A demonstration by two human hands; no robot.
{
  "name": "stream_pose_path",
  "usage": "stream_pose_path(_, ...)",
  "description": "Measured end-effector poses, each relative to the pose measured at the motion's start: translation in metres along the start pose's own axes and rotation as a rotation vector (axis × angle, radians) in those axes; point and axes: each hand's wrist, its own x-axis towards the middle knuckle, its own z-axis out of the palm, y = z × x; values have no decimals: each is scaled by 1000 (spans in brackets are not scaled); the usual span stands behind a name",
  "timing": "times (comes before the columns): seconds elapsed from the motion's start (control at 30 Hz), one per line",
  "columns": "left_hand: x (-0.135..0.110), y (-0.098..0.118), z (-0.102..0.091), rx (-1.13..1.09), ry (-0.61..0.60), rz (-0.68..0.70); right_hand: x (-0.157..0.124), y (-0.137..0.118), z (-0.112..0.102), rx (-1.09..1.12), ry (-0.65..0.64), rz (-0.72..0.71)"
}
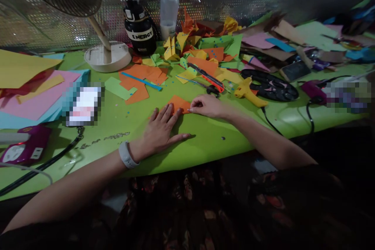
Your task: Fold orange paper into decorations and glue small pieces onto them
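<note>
A small orange paper piece [179, 104] lies on the green table [205, 136]. My left hand [159, 131] lies flat on the table with fingers spread, its fingertips resting on the paper's left part. A white band sits on that wrist. My right hand [206, 105] is curled, its fingertips pinched on the paper's right edge.
A heap of coloured paper scraps [202, 52], an orange cutter [209, 78], a yellow glue gun [249, 91], a black bottle [140, 31], a fan base [107, 56] and stacked coloured sheets [32, 93] surround the hands. Cables run along the table's front edge.
</note>
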Motion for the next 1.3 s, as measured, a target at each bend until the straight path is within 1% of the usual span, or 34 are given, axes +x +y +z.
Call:
stream_pose_path(0.4,2,4,-2,-2,32,-3,-21,23,-14,-31,71,60)
stream_pose_path(0.53,3,4,-2,8,23,-2,-26,29,-20,-54,85,108)
stream_pose_path(0.57,3,4,-2,11,23,0,-29,28,-20,-73,124,114)
stream_pose_path(0.63,4,5,-3,16,26,-2,-35,23,-13,-105,264,81)
stream_pose_path(0.7,4,6,-4,18,13,-10,-43,13,1,-129,390,-29)
stream_pose_path(0.73,4,7,-5,19,1,-16,-46,7,10,-149,399,-105)
stream_pose_path(0.8,4,7,-5,21,-14,-23,-50,-2,29,-200,327,-234)
stream_pose_path(0.83,4,7,-5,21,-14,-24,-50,-5,37,-229,287,-266)
stream_pose_path(0.93,4,5,-2,18,6,-15,-48,-5,52,-298,196,-280)
stream_pose_path(1.13,3,4,2,30,20,-20,-44,1,52,-337,170,-272)
stream_pose_path(1.3,3,7,-1,73,-23,-42,-46,-2,52,-415,162,-265)
